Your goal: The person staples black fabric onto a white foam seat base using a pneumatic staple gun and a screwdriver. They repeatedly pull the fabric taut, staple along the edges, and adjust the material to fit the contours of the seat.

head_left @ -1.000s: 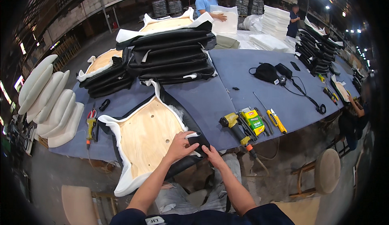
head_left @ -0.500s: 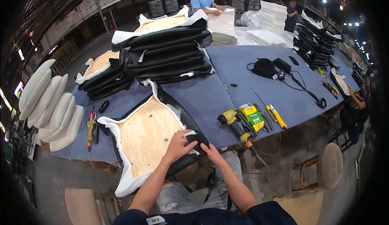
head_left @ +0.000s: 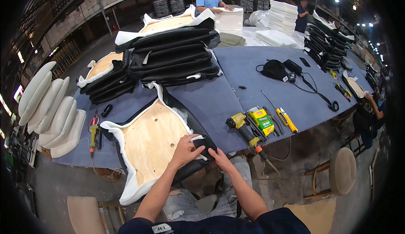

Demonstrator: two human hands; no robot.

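Pale pads (head_left: 58, 126) are at the far left. A yellow tool (head_left: 93, 130) lies on the blue table (head_left: 194, 103). Next is the seat (head_left: 152, 140), wood side up, over the table's near edge. The left hand (head_left: 184, 151) pinches its black cover (head_left: 204, 143) at the corner; the right hand (head_left: 220, 159) pinches there too. A nail gun (head_left: 243, 130) lies farther right.
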